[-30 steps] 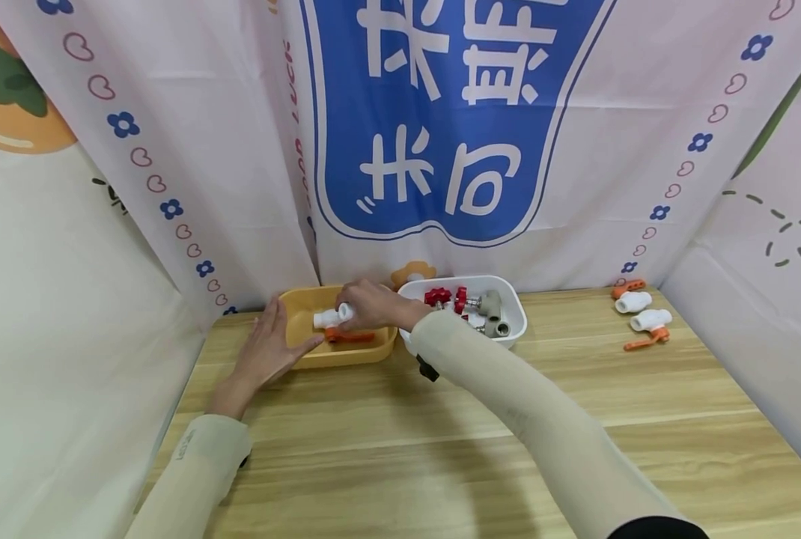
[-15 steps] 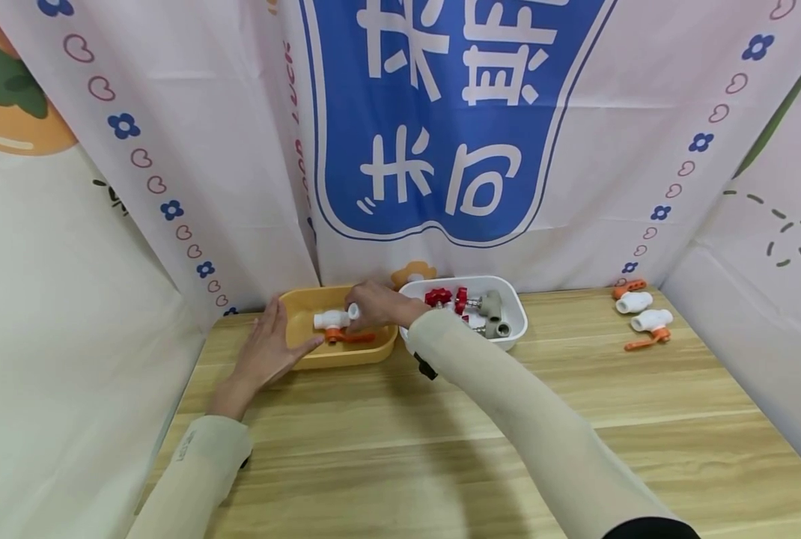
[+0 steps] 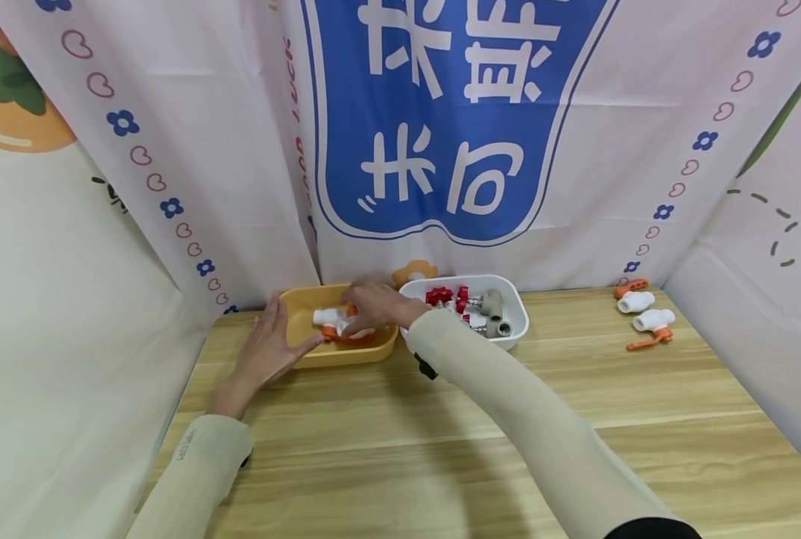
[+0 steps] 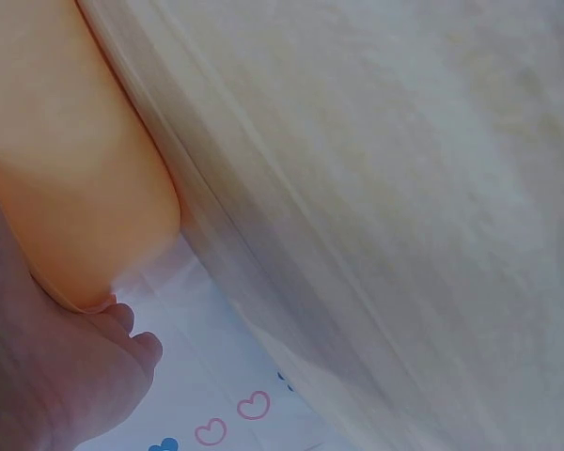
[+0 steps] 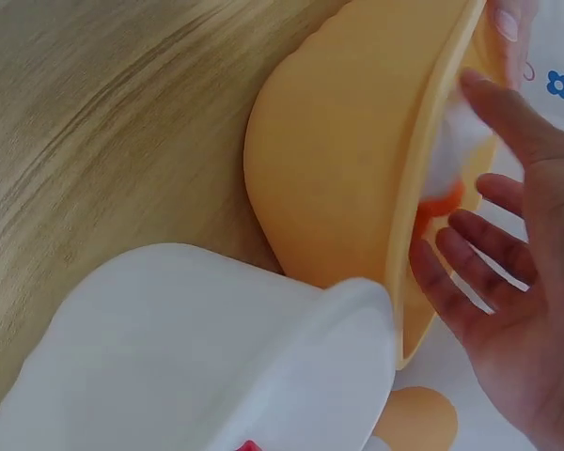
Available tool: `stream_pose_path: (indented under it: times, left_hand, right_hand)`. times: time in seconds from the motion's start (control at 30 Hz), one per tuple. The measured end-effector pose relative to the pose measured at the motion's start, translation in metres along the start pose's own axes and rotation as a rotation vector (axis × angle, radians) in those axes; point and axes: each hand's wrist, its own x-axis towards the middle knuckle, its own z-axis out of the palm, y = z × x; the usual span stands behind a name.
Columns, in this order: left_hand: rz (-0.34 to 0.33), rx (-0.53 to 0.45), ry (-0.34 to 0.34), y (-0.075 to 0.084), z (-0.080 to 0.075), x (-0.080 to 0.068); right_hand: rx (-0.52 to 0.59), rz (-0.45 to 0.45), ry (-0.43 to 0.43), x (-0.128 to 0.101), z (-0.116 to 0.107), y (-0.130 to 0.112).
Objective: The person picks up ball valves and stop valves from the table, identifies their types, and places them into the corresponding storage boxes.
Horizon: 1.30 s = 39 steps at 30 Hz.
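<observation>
While the left hand (image 3: 266, 350) rests flat against the yellow tray (image 3: 306, 355), the right hand (image 3: 372, 305) hovers with spread fingers over the valve (image 3: 328, 320) inside.

both arms are reaching forward; the left hand (image 3: 269, 350) is lying flat, the right hand (image 3: 373, 305) is hovering with fingers spread.

Head looks down; wrist views closely share yellow tray (image 3: 306, 299).
</observation>
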Motion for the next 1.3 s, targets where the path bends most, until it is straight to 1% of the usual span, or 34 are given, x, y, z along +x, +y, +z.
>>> stream_pose_path:
  times: [0.17,0.3,0.4,0.73,0.93,1.13,1.3]
  left_hand:
    - [0.016,-0.005,0.002,0.001,-0.001,0.0]
    - [0.011,0.006,0.002,0.001,0.0,-0.001]
    - [0.001,0.012,0.005,0.001,0.0,-0.002]
    - [0.007,0.014,0.006,0.002,0.0,-0.002]
    - [0.006,0.007,-0.002,0.002,0.0,-0.002]
    - [0.018,0.023,0.016,0.003,-0.002,-0.003]
    - [0.018,0.026,0.018,0.004,-0.001,-0.002]
  right_hand:
    - [-0.094,-0.021,0.043,-0.004,-0.006,0.001]
    - [-0.043,0.021,0.027,-0.01,-0.01,0.003]
    - [-0.008,0.032,0.019,-0.015,-0.013,0.005]
    - [-0.005,0.03,0.027,-0.031,-0.017,0.012]
    - [-0.036,0.006,0.022,-0.042,-0.023,0.015]
    - [-0.055,-0.038,0.031,-0.056,-0.032,0.017]
    - [-0.061,-0.064,0.048,-0.072,-0.036,0.022]
